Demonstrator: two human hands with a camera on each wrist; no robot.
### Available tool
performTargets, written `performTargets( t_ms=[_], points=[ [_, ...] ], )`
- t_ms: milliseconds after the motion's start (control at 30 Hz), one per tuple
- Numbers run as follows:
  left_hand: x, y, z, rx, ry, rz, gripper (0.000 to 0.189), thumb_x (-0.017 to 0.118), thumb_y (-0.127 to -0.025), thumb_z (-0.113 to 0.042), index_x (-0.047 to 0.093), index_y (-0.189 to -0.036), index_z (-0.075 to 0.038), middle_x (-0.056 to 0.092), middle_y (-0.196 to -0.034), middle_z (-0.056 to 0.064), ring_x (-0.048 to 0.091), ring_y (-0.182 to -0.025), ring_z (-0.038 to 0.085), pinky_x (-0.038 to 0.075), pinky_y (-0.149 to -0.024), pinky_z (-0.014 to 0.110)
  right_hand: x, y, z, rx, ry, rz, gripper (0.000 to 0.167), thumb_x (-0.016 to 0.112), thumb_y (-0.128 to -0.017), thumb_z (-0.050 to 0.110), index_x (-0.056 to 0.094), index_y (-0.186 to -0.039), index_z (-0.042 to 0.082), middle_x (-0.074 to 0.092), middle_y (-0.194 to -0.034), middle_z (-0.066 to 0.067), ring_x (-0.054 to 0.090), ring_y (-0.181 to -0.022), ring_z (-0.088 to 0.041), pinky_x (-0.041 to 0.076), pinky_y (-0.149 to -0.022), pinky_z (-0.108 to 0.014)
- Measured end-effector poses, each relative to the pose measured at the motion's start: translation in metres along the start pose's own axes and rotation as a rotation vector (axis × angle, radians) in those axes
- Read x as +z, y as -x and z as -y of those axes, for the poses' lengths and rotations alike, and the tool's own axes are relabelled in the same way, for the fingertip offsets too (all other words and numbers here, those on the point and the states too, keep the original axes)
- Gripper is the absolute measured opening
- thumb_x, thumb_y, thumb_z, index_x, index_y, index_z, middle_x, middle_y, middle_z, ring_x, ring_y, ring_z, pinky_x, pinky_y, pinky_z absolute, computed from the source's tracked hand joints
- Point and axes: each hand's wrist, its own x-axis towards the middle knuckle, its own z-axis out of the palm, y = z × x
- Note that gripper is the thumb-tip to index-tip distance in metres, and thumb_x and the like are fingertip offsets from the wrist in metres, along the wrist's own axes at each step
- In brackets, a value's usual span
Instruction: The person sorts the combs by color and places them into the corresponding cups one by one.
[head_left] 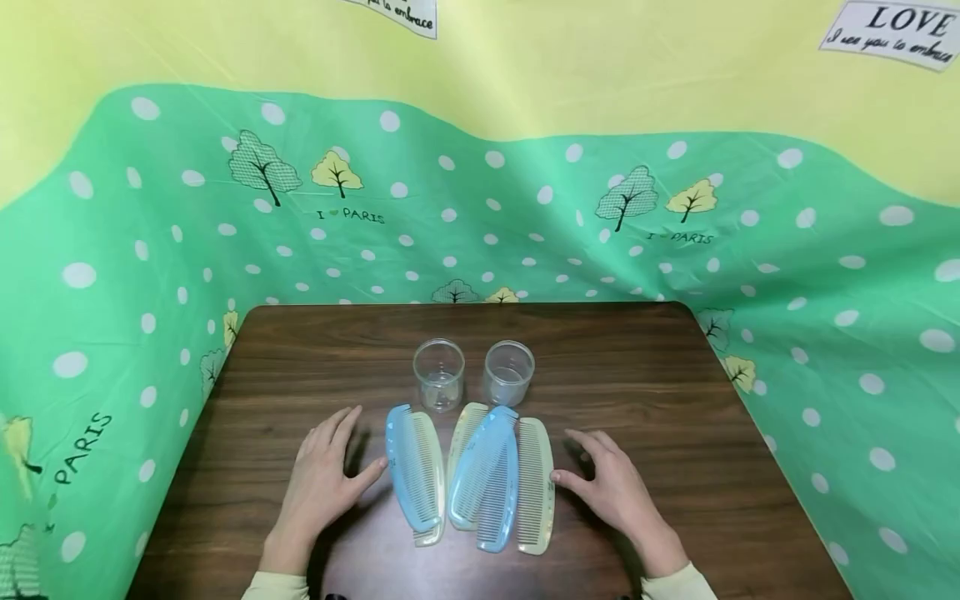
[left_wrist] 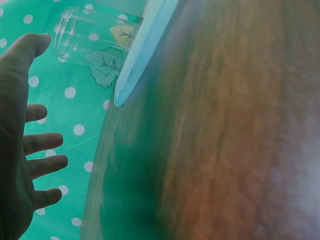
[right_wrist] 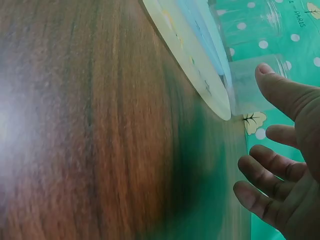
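Note:
Pale blue and pale yellow-green combs lie bunched on the table, some overlapping. My left hand (head_left: 322, 475) is at their left, fingers spread and holding nothing. Its thumb tip is at the edge of the left blue comb (head_left: 403, 471); whether they touch I cannot tell. On the other side my right hand (head_left: 611, 483) also holds nothing, its thumb close to the rightmost yellow-green comb (head_left: 536, 487). Between these lie another yellow-green comb (head_left: 467, 425), partly covered, and blue comb teeth (head_left: 495, 483) fanning out. The right wrist view shows loosely bent fingers (right_wrist: 272, 165).
Just behind the combs stand two clear round containers, a left one (head_left: 439, 375) and a right one (head_left: 509, 375). Dark wood-grain table (head_left: 315, 350) lies under everything. A green and yellow printed cloth (head_left: 480, 192) hangs behind the table and along both sides.

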Motion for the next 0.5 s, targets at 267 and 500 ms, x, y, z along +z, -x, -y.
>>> performTargets(
  t_ms=[267,500],
  points=[
    [0.002,-0.012,-0.004,-0.016,0.058,0.018,0.090,0.075,-0.086,-0.061,0.041,-0.157,-0.017,0.045,-0.156,0.013,0.043,-0.141,0.040,0.034,-0.112,0.068,0.010,-0.012,0.004,-0.042,-0.001,0.004,0.073,0.087,-0.080,0.046,0.062,-0.141,0.014,0.066,-0.124,-0.006,0.065,-0.106,-0.022,0.056,-0.089,-0.046],
    [0.006,-0.020,-0.009,-0.027,0.087,0.050,0.093,0.074,-0.086,-0.062,0.037,-0.160,-0.018,0.043,-0.158,0.015,0.041,-0.143,0.040,0.033,-0.114,0.069,0.015,-0.023,0.011,-0.054,-0.029,0.033,0.073,0.089,-0.080,0.041,0.061,-0.142,0.014,0.065,-0.126,-0.005,0.064,-0.107,-0.023,0.055,-0.090,-0.046]
  ],
)
